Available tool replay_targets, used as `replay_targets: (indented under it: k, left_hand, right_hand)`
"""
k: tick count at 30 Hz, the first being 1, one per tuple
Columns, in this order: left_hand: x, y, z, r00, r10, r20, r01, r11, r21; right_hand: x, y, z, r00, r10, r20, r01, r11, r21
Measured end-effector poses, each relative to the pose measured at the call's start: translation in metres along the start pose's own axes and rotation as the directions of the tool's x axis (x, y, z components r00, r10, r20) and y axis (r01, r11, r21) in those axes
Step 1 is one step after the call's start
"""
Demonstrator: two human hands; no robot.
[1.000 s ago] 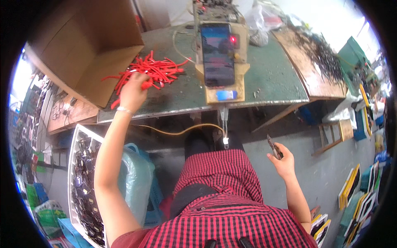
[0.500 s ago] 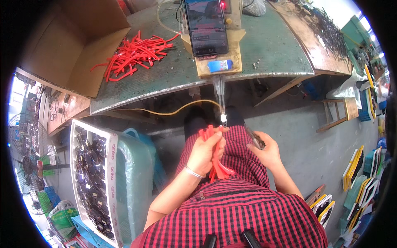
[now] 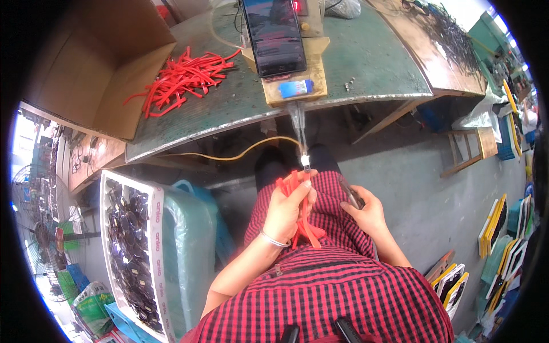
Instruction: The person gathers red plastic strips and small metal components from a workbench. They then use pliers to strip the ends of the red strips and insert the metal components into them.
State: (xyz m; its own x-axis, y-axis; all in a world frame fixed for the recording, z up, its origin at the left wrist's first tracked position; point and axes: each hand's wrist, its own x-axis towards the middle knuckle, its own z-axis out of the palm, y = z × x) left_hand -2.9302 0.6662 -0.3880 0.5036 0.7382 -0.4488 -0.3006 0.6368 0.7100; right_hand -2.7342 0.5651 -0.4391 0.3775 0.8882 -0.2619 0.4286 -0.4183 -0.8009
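Observation:
My left hand [image 3: 287,212] is closed round a bunch of red strips [image 3: 309,233]. Their long ends hang below the fist over the checked apron, and shorter ends stick up past the thumb. The fingertips hold one strip's end close under the bright white tip [image 3: 305,160] of a narrow metal arm [image 3: 298,127]; whether they touch, I cannot tell. To the right, my right hand [image 3: 369,212] is wrapped round dark metal pliers [image 3: 353,197], which point up and left, apart from the strips.
A loose pile of red strips [image 3: 186,80] lies on the green bench [image 3: 229,108] beside an open cardboard box [image 3: 123,86]. A phone [image 3: 275,40] leans on the machine above a blue packet [image 3: 295,88]. At my left stands a white tray [image 3: 155,240] of dark oval pieces.
My left hand has come slightly closer to the metal arm's tip with the strips. The right hand keeps its grip on the pliers. The whole view has shifted a little.

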Motion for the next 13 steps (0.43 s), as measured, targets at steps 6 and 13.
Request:
replay_targets:
  k: [6, 13]
  left_hand:
    - [-0.002, -0.001, 0.000, 1.000, 0.000, 0.007, 0.001, 1.000, -0.013]
    - [-0.003, 0.000, -0.002, 1.000, -0.010, 0.011, 0.010, 1.000, -0.009]
  right_hand:
    - [0.000, -0.003, 0.001, 0.999, -0.033, -0.007, 0.033, 0.999, -0.041]
    - [-0.004, -0.014, -0.002, 0.997, 0.058, 0.042, -0.056, 0.998, -0.042]
